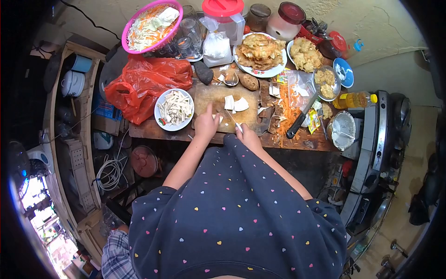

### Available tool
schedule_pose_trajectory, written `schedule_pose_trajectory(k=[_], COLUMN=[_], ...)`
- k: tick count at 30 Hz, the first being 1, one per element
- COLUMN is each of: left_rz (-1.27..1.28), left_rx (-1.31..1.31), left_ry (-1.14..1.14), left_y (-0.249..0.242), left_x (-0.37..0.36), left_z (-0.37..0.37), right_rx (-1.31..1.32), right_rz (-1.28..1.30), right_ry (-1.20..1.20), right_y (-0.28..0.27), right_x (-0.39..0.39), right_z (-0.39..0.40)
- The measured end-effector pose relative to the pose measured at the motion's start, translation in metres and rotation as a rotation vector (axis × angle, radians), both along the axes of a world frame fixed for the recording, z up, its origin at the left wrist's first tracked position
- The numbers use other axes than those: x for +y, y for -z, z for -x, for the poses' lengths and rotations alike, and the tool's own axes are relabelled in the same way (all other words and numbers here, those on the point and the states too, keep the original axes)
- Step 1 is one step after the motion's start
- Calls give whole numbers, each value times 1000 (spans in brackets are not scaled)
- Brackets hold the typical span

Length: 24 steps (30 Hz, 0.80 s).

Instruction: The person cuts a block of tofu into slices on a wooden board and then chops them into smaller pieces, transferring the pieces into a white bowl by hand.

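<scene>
My right hand is closed around the white handle of a small knife, its blade pointing up and left over the wooden cutting board. Against the board, my left hand has its fingers closed on a small white piece of peeled root, partly hidden by them. Two larger white root chunks lie just beyond the blade. Left of the board stands a white bowl filled with white root sticks.
A red plastic bag lies at left, below a pink basin of shredded vegetables. Plates of fried food stand behind the board. At right are a black-handled knife, grated carrot, an oil bottle and a batter-smeared pot.
</scene>
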<state>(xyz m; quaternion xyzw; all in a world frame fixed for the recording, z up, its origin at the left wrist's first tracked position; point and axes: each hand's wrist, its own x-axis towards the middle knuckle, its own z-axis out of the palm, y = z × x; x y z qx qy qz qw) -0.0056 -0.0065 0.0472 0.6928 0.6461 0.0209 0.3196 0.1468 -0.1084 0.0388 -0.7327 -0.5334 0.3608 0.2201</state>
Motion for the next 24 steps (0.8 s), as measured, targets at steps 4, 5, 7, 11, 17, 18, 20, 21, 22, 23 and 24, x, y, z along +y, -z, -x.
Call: schedule_pose_trajectory(k=[4, 5, 7, 11, 17, 18, 20, 21, 22, 23, 24], left_rz=[27, -99, -226, -285, -503, -511, -470, -449, -465, -481, -497], left_rx=[-94, -73, -62, -157, -316, -306, -316, -319, -322, -326, -329], left_ry=[62, 149, 211, 198, 203, 172, 171, 169, 175, 181, 189], left_y=[-28, -27, -22, 8, 15, 13, 16, 18, 21, 23, 25], left_x=[1, -3, -9, -16, -15, -16, -15, -15, -16, -16, -16], left_z=[-1, 4, 11, 16, 12, 11, 13, 14, 16, 17, 17], right_rx=[69, 97, 153, 131, 122, 119, 113, 110, 107, 103, 99], right_rz=[-26, -18, -2, 5, 47, 36, 34, 45, 56, 51, 45], right_ry=[0, 8, 23, -6, -21, -28, -42, -51, -61, -69, -76], right_y=[1, 2, 2, 2, -1, -1, 0, 1, 1, 1, 2], right_x=[-1, -1, -2, -3, -4, -5, -6, -6, -6, -7, -7], right_z=[-3, -3, -4, -4, -5, -5, -5, -5, -5, -5, -4])
